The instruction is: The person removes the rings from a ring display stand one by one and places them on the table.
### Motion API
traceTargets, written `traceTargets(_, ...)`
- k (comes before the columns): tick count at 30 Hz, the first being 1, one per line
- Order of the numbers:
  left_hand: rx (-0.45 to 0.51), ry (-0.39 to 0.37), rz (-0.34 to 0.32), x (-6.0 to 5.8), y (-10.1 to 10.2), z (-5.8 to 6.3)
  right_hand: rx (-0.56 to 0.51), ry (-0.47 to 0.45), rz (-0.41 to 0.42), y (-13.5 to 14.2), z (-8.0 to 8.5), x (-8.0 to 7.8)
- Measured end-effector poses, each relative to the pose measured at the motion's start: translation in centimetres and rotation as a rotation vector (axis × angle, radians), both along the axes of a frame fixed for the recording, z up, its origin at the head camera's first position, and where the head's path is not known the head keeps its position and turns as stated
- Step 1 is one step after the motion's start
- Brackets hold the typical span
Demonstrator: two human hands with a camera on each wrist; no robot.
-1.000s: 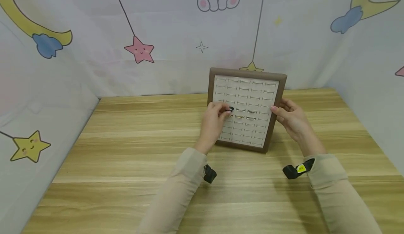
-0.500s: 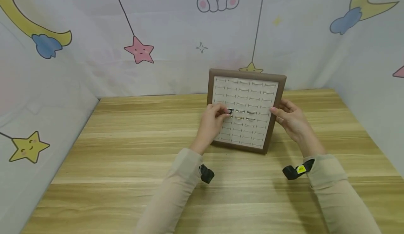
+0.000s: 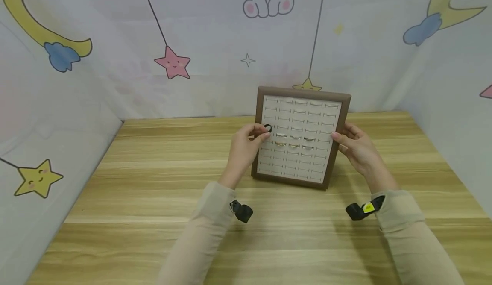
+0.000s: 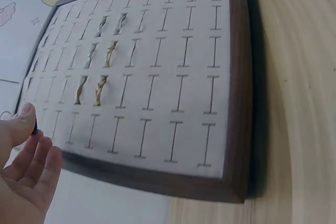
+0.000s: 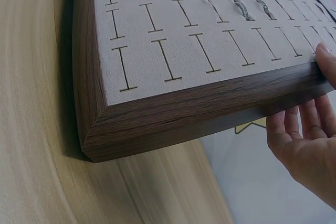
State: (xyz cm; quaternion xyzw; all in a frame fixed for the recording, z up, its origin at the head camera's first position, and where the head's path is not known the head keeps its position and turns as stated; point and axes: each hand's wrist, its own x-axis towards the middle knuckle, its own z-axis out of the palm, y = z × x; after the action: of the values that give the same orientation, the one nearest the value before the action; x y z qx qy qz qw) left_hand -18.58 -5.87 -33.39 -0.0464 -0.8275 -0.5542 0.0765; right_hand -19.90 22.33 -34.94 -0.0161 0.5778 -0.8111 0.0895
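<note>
Head view: we have a pale wood-grain table (image 3: 115, 191) w/ a brown-framed, off-white rectangular slotted board (image 3: 300, 92) standing tilted back on it. Our R hand (image 3: 359, 150) grips the board's R edge, thumb in front, fingers behind. Our L hand (image 3: 244, 150) is by the L edge, thumb & index pinching. Mid-board, six slim silver & gold metal rings (image 3: 294, 145) sit in slots, 3 per row. Pinched btwn L thumb & index, a round black ring (image 3: 270, 127) is before the board's L side; can't tell if they touch.
</note>
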Motion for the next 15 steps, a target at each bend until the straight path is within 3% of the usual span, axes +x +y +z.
traceTargets(8, 0.112, 0.008, 0.097, -0.2, -3.2, 0.5, 0.019, -0.014, -0.004, 0.0, 0.0, 0.2)
traceTargets(15, 0.071, 0.007, 0.231, -0.2, -7.3, -0.3, 0.039, -0.017, -0.002, -0.1, 0.3, 0.3)
